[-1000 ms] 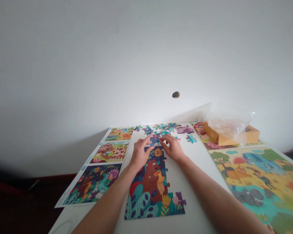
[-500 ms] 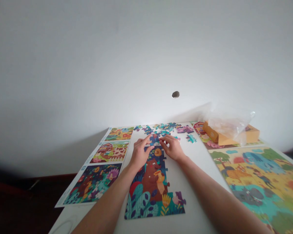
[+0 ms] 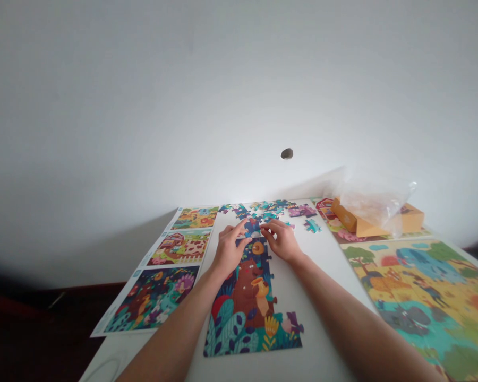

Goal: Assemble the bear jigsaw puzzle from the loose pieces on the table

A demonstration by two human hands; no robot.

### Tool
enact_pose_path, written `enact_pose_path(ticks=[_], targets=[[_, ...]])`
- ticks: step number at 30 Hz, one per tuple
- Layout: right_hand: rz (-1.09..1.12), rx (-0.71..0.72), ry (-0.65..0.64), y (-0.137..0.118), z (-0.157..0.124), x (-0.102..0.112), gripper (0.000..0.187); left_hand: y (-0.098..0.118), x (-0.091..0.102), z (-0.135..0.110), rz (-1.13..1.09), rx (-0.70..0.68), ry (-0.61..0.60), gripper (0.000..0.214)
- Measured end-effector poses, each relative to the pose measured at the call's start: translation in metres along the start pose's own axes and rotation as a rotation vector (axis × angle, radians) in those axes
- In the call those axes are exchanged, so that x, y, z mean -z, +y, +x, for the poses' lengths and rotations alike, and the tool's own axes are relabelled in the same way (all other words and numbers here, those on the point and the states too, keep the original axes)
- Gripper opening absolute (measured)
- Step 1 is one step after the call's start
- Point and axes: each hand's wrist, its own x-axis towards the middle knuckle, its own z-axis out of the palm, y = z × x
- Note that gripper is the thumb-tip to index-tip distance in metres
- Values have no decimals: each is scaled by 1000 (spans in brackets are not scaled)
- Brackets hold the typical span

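A dark blue jigsaw piece (image 3: 252, 227) lies between my hands, just beyond the top edge of the partly joined bear puzzle (image 3: 249, 286). My left hand (image 3: 230, 248) has its thumb and index finger at the piece's left side. At its right side, the bent fingers of my right hand (image 3: 282, 240) are pinched together on the edge. My fingertips hide part of the piece's outline. The joined puzzle shows a brown bear with a yellow saxophone, leaves and flowers; tabs stick out along its right side.
Loose jigsaw pieces (image 3: 269, 208) are heaped near the wall, with a teal piece (image 3: 313, 226) to their right. A picture sheet (image 3: 145, 270) lies at left. At right are a finished animal puzzle (image 3: 418, 281), an orange box (image 3: 366, 225) and a clear plastic bag (image 3: 376, 197).
Both hands stay at the blue piece with almost no movement. The view has shifted very slightly.
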Motion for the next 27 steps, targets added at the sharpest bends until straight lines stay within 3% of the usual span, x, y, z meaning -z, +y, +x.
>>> enact_pose_path(ticks=[27], targets=[[27, -3, 12, 3, -2, -2, 22, 0, 1, 0, -14, 5, -2, 53]])
